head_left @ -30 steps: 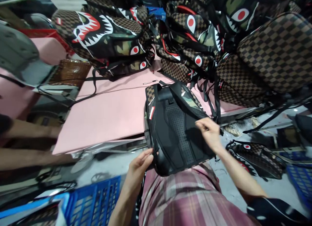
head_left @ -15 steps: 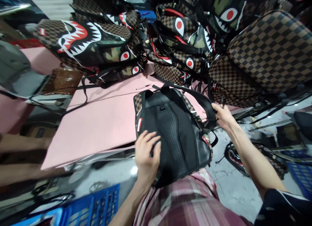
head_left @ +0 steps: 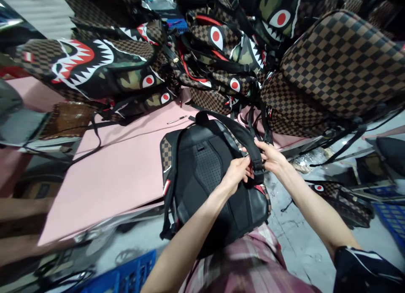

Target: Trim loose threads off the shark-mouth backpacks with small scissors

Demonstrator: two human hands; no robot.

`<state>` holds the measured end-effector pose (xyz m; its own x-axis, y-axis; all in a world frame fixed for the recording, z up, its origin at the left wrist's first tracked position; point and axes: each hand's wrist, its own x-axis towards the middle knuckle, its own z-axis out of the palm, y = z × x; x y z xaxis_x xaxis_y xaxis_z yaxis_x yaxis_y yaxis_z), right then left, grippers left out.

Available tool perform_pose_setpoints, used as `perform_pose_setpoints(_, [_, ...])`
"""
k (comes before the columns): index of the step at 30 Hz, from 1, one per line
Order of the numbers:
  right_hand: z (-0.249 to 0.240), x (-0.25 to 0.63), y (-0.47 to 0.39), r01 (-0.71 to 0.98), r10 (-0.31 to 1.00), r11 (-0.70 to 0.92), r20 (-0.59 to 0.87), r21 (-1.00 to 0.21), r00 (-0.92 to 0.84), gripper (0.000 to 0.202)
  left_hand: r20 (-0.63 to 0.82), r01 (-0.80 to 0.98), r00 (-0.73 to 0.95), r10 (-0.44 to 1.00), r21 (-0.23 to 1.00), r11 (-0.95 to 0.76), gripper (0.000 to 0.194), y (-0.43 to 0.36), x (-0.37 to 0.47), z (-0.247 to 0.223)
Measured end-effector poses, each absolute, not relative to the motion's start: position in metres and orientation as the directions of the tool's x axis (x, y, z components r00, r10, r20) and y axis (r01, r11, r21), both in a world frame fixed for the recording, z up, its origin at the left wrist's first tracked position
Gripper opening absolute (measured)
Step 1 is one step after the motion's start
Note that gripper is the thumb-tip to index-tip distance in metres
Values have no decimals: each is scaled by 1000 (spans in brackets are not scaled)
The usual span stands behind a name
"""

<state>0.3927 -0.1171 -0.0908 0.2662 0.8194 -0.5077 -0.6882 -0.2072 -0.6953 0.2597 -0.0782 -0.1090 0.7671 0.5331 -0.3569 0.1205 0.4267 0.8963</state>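
A black backpack (head_left: 209,164) with brown checkered sides rests partly on my lap and against the pink table's edge, its padded back panel facing up. Its right shoulder strap (head_left: 245,137) arches up off the panel. My right hand (head_left: 272,156) grips this strap from the outer side, fingers closed around its edge. From the inner side my left hand (head_left: 238,170) pinches the same strap, near its lower part. The fingertips of both hands are partly hidden by the strap. The other shoulder strap (head_left: 172,187) lies along the backpack's left side.
Several checkered and camouflage backpacks (head_left: 91,65) with shark mouths are piled along the back of the pink table (head_left: 110,170). A thin pen-like tool (head_left: 177,120) lies there. Blue crates (head_left: 129,270) stand low at left and right. Another bag (head_left: 341,198) is on the floor. Someone's blurred arms show at left.
My left hand has moved from the backpack's left side across to the right strap and closed on it. My right hand still holds that strap, now nearer the backpack. The view has shifted slightly.
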Motion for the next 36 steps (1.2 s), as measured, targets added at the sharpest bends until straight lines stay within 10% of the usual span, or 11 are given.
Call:
perform_pose_setpoints(9, [-111,397,-115,-604,814,-187,-467,-775,346,20,-343,154,787,513,914,376,41,-80,265,-112])
perform_pose_setpoints(16, [-116,395,-155,2,701,-42,-28,-999,713,28,-429,183,735,525,871,455,33,-81,264,-108])
perform_pose_setpoints(21, [-106,388,-182,554,883,71,311,-829,351,11,-474,189,705,527,842,505,32,-83,266,-109])
perform_pose_setpoints(28, [-125,395,-189,386,595,-120,244,-915,765,22,-588,240,636,500,767,595,32,-77,279,-114])
perform_pose_setpoints(36, [-143,385,-242,818,712,-291,459,-497,532,30,-705,328,565,430,669,667,30,-71,300,-125])
